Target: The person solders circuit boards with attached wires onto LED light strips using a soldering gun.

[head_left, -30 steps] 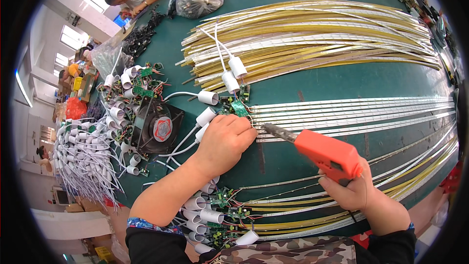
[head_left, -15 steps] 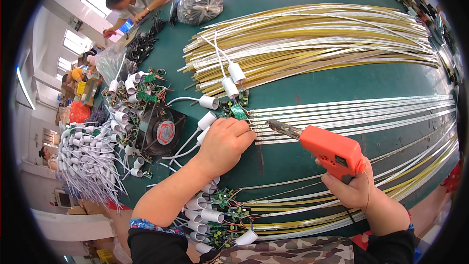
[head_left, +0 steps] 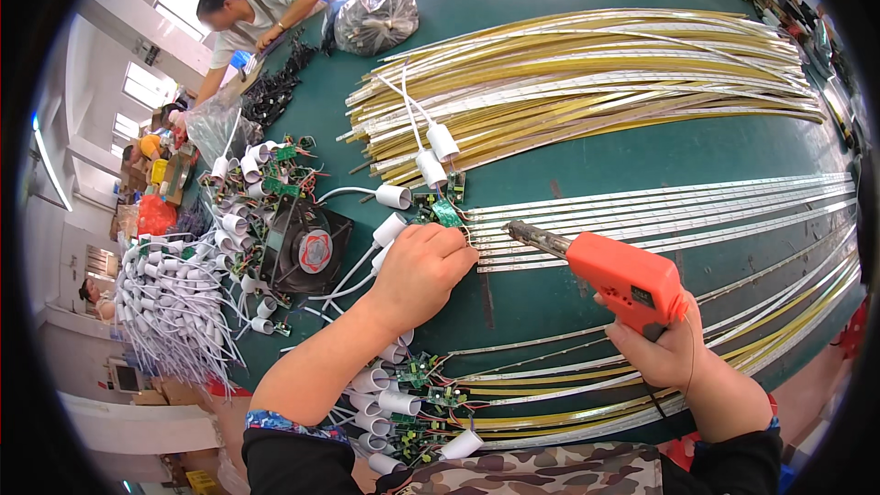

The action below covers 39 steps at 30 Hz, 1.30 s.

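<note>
My right hand (head_left: 667,355) is wrapped around the grip of an orange soldering gun (head_left: 625,282). The gun's metal tip points left, over the left ends of several parallel silvery LED strips (head_left: 678,213). Close to those ends, my left hand (head_left: 417,280) is closed in a pinch, and whatever lies between its fingertips is hidden. Just beyond its knuckles sits a small green circuit board (head_left: 446,213) with thin wires running toward the strips. White cylindrical sockets (head_left: 390,228) with white cables lie beside that hand on the left.
A black fan (head_left: 308,246) stands left, beside heaped white sockets (head_left: 174,298). Across the green table (head_left: 559,158) lies a large pile of yellow and white strips (head_left: 568,82). More wired strips (head_left: 550,394) lie nearest me. A co-worker (head_left: 266,14) leans over the far left edge.
The soldering gun has shifted very slightly right and down. My left hand stays in almost the same place. The co-worker's arms and head have moved.
</note>
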{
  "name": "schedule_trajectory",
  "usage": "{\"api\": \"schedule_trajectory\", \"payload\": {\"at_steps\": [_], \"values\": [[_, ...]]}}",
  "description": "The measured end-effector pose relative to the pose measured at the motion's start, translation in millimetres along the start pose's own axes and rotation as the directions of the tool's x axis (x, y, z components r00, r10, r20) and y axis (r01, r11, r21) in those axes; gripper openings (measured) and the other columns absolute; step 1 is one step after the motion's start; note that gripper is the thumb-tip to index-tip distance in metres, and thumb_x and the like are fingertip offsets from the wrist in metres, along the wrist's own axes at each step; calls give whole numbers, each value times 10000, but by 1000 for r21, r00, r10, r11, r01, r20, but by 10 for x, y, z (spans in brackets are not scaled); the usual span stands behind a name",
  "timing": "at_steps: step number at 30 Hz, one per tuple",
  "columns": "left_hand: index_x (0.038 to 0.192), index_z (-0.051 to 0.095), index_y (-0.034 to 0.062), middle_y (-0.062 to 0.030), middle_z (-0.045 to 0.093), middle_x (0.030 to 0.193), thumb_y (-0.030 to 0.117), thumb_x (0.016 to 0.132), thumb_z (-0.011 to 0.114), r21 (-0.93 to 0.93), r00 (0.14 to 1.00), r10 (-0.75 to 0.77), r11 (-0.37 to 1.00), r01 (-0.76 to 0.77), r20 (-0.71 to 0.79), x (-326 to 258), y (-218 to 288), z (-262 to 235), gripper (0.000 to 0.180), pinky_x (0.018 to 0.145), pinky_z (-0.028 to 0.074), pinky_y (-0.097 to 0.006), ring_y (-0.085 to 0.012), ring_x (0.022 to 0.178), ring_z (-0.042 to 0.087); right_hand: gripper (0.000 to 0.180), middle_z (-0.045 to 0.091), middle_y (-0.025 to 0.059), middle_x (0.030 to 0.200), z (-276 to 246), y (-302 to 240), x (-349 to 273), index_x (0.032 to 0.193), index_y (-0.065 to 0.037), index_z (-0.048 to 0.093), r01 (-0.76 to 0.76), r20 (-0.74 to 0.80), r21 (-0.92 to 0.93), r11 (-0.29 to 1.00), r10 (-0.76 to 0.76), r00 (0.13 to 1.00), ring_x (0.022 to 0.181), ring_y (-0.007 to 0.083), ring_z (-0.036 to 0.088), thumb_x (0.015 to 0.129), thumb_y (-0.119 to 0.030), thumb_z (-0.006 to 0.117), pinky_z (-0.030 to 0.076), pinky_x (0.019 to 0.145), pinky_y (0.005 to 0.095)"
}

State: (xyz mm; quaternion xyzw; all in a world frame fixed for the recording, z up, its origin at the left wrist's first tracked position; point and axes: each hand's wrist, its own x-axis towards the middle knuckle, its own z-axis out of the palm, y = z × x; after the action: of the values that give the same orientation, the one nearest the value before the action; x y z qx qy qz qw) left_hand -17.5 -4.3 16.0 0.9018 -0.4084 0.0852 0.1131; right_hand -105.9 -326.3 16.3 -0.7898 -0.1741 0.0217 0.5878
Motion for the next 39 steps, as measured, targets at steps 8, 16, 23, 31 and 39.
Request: {"api": "schedule_trajectory", "payload": {"at_steps": [8,16,23,31,39], "values": [[956,710,75,-50,640,908,10,754,692,7,1000,0,1000,0,3,-8,1,-7,213,792,503,-404,-272,891,644,529,664,131,1002,-28,-7,-21,1275,-5,572,-63,-22,66,996,64,998,813,258,643,788,-101,754,521,776,346],[1000,675,51,-99,632,937,190,828,760,-236,955,-285,936,260,-78,-300,-82,-526,237,768,523,-425,-329,899,636,522,666,123,967,-74,-46,-24,1274,3,567,-42,-29,83,996,45,999,782,221,629,796,-87,756,518,750,328],[1054,643,55,-113,604,985,289,794,794,131,822,-530,848,513,209,-494,221,-640,381,766,527,-440,-325,914,643,489,648,64,920,-46,-32,-14,1270,25,570,2,-60,143,990,7,998,783,144,594,801,-45,688,503,785,305],[1055,660,64,-112,633,930,260,781,793,248,807,-484,873,420,338,-504,291,-552,362,734,542,-438,-327,860,661,481,646,27,903,-78,-233,35,1271,45,568,-66,-95,185,981,85,992,785,83,557,803,-34,641,484,791,277],[888,655,28,-142,632,900,147,752,718,343,816,-426,890,300,392,-205,442,-786,191,623,546,-439,-330,704,666,450,666,55,1012,-86,-202,8,1264,28,575,-1,-132,145,989,21,991,745,60,563,816,8,609,490,689,248]]}}
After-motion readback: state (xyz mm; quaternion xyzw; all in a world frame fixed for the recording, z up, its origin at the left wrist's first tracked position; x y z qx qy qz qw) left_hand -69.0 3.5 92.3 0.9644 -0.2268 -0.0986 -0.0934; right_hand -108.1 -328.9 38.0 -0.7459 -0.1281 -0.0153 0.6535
